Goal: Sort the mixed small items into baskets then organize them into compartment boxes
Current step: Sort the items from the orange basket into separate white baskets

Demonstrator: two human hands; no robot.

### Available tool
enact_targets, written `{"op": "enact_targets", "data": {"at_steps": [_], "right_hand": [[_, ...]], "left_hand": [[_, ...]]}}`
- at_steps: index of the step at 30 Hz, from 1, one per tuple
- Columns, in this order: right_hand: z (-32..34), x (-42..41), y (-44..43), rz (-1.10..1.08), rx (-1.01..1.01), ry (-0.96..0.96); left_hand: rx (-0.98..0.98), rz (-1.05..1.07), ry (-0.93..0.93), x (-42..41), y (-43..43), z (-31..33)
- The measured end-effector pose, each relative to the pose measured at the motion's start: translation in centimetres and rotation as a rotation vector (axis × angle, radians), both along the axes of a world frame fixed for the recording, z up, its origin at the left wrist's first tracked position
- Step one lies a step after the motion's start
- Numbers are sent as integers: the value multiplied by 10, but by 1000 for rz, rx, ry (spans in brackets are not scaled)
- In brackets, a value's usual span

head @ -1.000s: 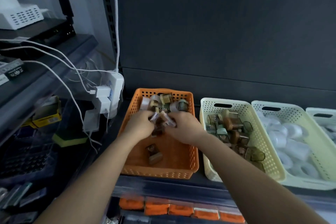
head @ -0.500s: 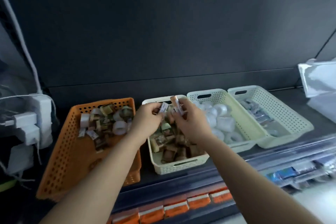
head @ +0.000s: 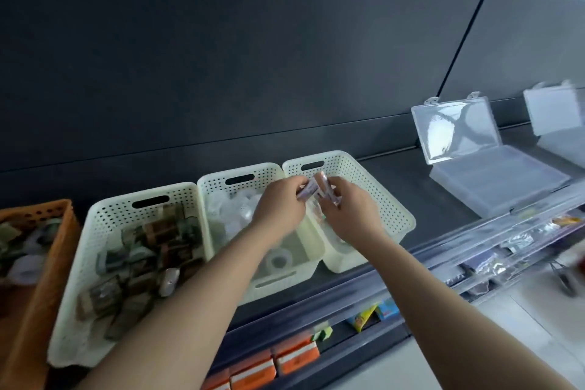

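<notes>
Both hands hover over the rightmost cream basket [head: 392,199]. My left hand [head: 278,207] pinches small pale wrapped packets [head: 307,190] at its fingertips. My right hand [head: 349,210] holds similar small packets [head: 327,188] between its curled fingers. The middle cream basket [head: 221,187] holds white tape rolls [head: 278,260]. Brown and green small items [head: 148,250] fill the left cream basket [head: 104,215]. At the far left, the orange basket [head: 60,231] carries mixed items [head: 22,247].
Two clear compartment boxes stand open on the shelf at the right, one [head: 493,180] nearer and one [head: 557,111] at the frame edge. A clear shelf-front rail [head: 493,241] runs below the baskets. Orange boxes [head: 285,361] sit on a lower shelf.
Both hands moved right with the small packets, from the orange basket across the cream baskets to the rightmost one. My view swung right, bringing the clear boxes into sight.
</notes>
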State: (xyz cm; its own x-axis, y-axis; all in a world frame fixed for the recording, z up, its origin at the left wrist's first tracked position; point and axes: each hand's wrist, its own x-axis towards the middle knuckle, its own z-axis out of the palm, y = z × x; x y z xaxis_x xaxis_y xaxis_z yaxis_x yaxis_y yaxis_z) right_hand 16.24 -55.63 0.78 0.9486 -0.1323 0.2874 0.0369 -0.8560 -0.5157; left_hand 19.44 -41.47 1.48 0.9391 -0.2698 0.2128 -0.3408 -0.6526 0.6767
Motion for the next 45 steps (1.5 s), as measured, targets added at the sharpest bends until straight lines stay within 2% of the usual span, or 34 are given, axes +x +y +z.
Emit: {"op": "enact_targets", "data": {"at_steps": [7, 11, 13, 18, 24, 31, 39, 45], "right_hand": [[-24, 13, -74, -73, -258, 236], [-36, 20, -86, 27, -358, 427], [-38, 23, -84, 55, -360, 420], [-28, 34, -59, 143, -306, 237], [-4, 44, 14, 307, -226, 113], [13, 27, 142, 566, -205, 11], [8, -16, 294, 798, -205, 13], [-5, -38, 379, 873, -239, 59]], "left_hand": [[442, -118, -7, 12, -70, -24], [581, -161, 4, 10, -74, -37], [600, -160, -32, 10, -72, -38], [568, -65, -134, 10, -48, -27], [552, 152, -169, -2, 30, -4], [612, 413, -198, -48, 162, 11], [659, 593, -70, -114, 307, 7], [673, 570, 214, -139, 392, -15]]}}
